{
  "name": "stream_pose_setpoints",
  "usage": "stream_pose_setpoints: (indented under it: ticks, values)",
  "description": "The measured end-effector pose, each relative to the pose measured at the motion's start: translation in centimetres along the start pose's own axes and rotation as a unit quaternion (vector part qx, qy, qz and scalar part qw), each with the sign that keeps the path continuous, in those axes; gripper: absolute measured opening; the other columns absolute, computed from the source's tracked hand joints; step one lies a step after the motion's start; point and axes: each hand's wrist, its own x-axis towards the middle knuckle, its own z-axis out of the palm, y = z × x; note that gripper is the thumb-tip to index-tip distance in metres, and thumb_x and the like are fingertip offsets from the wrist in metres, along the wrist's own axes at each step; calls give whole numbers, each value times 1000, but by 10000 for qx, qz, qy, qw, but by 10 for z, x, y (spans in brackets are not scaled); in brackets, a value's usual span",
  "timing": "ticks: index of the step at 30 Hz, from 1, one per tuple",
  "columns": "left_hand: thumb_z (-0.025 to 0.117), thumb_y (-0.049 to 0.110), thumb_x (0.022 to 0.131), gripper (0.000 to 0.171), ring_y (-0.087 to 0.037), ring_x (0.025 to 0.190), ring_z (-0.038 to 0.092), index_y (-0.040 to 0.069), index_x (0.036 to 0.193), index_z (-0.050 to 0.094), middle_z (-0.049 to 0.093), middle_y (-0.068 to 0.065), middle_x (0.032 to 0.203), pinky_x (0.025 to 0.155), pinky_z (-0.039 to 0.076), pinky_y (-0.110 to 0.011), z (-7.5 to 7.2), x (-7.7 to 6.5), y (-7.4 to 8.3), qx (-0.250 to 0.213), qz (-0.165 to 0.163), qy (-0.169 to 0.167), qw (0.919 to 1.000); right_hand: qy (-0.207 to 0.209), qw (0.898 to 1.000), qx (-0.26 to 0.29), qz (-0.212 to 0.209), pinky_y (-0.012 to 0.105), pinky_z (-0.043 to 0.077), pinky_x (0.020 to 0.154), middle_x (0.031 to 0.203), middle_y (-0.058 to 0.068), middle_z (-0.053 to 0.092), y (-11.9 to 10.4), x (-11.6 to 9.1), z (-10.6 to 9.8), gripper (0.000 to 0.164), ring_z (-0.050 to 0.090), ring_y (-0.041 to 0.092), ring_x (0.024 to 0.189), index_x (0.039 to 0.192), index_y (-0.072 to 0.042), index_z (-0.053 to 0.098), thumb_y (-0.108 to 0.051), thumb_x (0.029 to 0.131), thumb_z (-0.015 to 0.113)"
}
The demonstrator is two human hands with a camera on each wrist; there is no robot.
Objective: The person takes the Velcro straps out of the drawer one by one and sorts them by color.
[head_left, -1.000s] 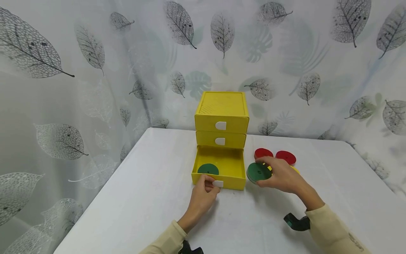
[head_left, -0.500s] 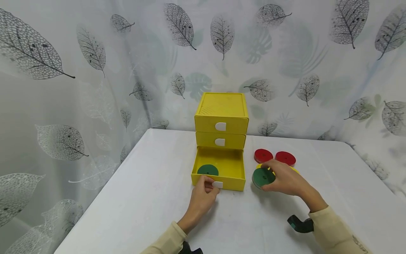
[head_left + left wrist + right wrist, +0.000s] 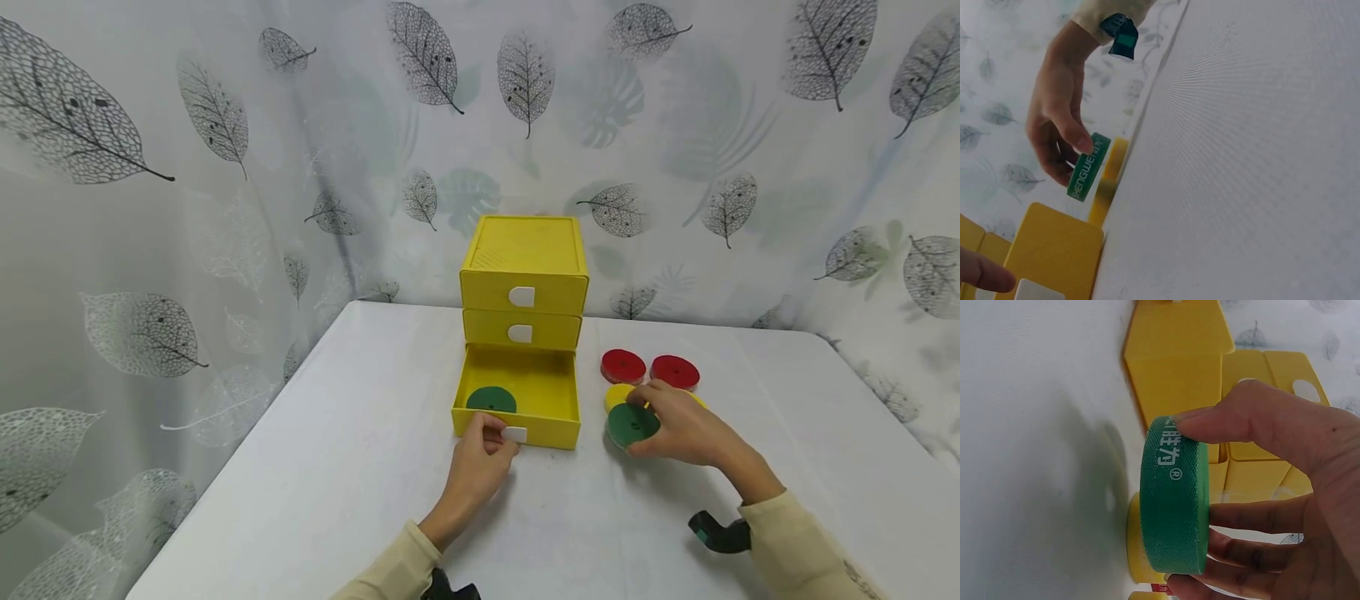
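My right hand [image 3: 684, 425] pinches a roll of green woven tape [image 3: 1169, 506] by its rim, thumb on one side and fingers on the other. White lettering runs round the roll's edge. It is held tilted above the table, close to a yellow roll [image 3: 618, 396]. To the left, my left hand [image 3: 480, 467] grips the front of the pulled-out bottom drawer [image 3: 551, 432], beside its white tab [image 3: 515, 434]. A second green roll [image 3: 491, 399] lies inside that drawer, partly hidden by the front panel.
The yellow drawer cabinet [image 3: 525, 246] stands at the back, its upper two drawers closed. Two red rolls, one left [image 3: 622, 366] and one right [image 3: 675, 371], lie beyond my right hand. Another yellow roll is mostly hidden behind that hand. A leaf-patterned curtain [image 3: 660, 167] surrounds the white table [image 3: 337, 433].
My right hand has moved right and slightly down with the green roll, away from the drawer, uncovering more of the near yellow roll. The left hand stays at the drawer front.
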Motion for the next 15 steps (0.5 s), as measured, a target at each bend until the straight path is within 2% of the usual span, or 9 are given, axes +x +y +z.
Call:
stream_pose_setpoints:
  ticks: [6, 15]
  values:
    - [69, 11, 93, 24, -18, 86, 59, 6, 114, 58, 60, -4, 100, 77, 51, -29, 0, 0, 0, -3, -10, -9, 10000, -72, 9999, -39, 121, 50, 60, 80, 124, 19, 60, 2, -3, 1, 74, 57, 35, 109, 125, 0, 66, -31, 66, 96]
    - [70, 11, 93, 24, -18, 86, 59, 6, 114, 58, 60, -4, 100, 77, 51, -28, -1, 0, 1, -23, -21, -16, 10000, -300, 9993, 24, 242, 45, 59, 79, 113, 12, 64, 5, -4, 0, 78, 58, 30, 102, 124, 2, 65, -36, 65, 98]
